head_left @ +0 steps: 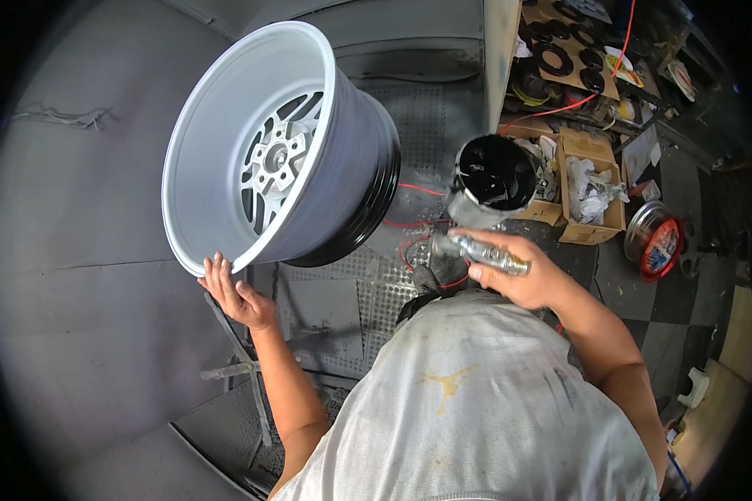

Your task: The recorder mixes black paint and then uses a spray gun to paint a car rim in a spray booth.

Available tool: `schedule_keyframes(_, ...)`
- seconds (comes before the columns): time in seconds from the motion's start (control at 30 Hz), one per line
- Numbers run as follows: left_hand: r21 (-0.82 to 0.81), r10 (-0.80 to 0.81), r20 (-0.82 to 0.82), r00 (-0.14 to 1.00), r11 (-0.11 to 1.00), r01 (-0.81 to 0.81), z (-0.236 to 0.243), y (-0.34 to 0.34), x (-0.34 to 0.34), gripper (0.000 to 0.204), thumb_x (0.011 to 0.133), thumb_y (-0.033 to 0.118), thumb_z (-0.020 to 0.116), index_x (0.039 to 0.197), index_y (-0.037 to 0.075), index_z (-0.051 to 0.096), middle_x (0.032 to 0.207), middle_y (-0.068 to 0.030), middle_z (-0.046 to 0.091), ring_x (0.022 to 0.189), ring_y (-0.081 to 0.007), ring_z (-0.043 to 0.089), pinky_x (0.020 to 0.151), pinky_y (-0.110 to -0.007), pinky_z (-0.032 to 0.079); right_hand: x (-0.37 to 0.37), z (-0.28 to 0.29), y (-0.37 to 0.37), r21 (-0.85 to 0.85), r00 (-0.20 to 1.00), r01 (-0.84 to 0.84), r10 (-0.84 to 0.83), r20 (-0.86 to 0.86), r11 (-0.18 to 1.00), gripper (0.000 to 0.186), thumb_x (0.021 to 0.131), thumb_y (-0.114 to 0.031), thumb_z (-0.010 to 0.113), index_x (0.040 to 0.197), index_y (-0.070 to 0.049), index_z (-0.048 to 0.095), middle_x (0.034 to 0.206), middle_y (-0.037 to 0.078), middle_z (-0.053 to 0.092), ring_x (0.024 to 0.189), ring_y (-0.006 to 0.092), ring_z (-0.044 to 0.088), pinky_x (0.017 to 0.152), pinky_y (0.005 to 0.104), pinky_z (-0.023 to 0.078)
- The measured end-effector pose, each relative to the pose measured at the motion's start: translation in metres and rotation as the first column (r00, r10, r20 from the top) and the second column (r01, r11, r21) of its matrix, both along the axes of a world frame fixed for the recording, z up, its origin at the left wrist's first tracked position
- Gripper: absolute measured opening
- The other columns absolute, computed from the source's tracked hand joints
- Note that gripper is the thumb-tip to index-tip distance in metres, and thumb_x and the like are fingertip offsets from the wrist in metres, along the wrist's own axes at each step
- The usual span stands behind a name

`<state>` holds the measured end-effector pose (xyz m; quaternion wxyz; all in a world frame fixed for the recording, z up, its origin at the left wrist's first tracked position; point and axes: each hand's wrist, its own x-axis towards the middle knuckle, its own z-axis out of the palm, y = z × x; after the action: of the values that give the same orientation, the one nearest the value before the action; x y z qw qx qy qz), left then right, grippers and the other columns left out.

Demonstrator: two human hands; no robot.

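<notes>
Probably heavy, stiff wheel rim [280,157], tilted above floor [322,330], support hidden; left hand [242,301], fingers extended, touches lower lip [241,264], sensible hold. Right hand [525,280] wraps spray gun [500,256]; dark-filled cup [471,203] could slosh.

Pale grey shirt [493,417], loosely fitting and softly creased across the back and shoulders. Near its middle, an irregular yellow-brown stain [449,382] with short branching streaks; around it, faint grey smudges [556,384] and small brownish spots. Left forearm [297,392] and right forearm [597,334] bare; left hand [238,296] and right hand [526,275] likewise bare, with short fingernails.
</notes>
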<state>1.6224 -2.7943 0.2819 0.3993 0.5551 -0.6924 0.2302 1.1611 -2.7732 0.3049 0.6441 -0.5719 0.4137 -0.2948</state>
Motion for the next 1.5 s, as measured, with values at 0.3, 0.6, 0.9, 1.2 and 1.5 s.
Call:
schedule_keyframes(0.3,0.057,0.218,-0.088,0.972,0.975,-0.213,0.013,0.007,0.011,0.052,0.108,0.035,0.030,0.134,-0.001,0.058,0.142,-0.0139,0.057,0.142,-0.0350,0.041,0.120,-0.052,0.020,-0.021,0.000,-0.041,-0.366,0.913,0.365,-0.407,-0.041,0.856,0.049,0.094,-0.013,0.065,0.141,-0.008,0.054,0.128,0.014,0.066,0.113,0.0175,0.063,0.098,0.0312,0.046)
schedule_keyframes(0.6,0.124,0.051,-0.022,0.998,0.991,-0.048,0.013,0.006,-0.066,0.055,0.105,0.038,0.033,0.136,-0.001,0.056,0.142,-0.0142,0.056,0.142,-0.0341,0.040,0.121,-0.053,0.010,-0.004,-0.003,0.003,0.155,0.997,0.054,-0.045,-0.065,0.986,0.050,0.094,-0.017,0.066,0.142,-0.009,0.054,0.122,0.013,0.068,0.114,0.0183,0.062,0.100,0.0323,0.046)
schedule_keyframes(0.9,0.102,0.047,-0.038,0.998,0.994,-0.043,0.019,0.003,-0.059,0.051,0.106,0.035,0.034,0.134,0.001,0.058,0.139,-0.0109,0.060,0.140,-0.0321,0.043,0.121,-0.051,0.013,0.003,-0.018,0.008,-0.222,0.985,0.117,-0.142,-0.099,0.968,0.047,0.094,-0.013,0.065,0.139,-0.006,0.057,0.099,0.005,0.070,0.085,0.0090,0.059,0.082,0.0264,0.049)
schedule_keyframes(1.2,0.034,0.048,-0.077,0.996,0.998,-0.045,0.013,-0.001,-0.042,0.048,0.106,0.031,0.034,0.126,-0.001,0.063,0.132,-0.0123,0.065,0.137,-0.0333,0.047,0.120,-0.050,0.021,-0.015,-0.014,-0.010,-0.298,0.915,0.327,-0.379,-0.137,0.897,0.048,0.094,-0.013,0.064,0.141,-0.010,0.055,0.118,0.010,0.068,0.100,0.0126,0.061,0.094,0.0277,0.046)
schedule_keyframes(1.5,-0.024,-0.021,-0.098,0.995,1.000,0.019,0.005,-0.007,-0.003,0.047,0.108,0.032,0.035,0.122,0.000,0.066,0.130,-0.0116,0.066,0.136,-0.0328,0.049,0.120,-0.052,0.019,0.006,-0.002,0.020,-0.146,0.993,-0.122,0.120,-0.020,0.982,0.051,0.093,-0.019,0.066,0.142,-0.009,0.054,0.126,0.015,0.067,0.115,0.0222,0.064,0.099,0.0332,0.048)
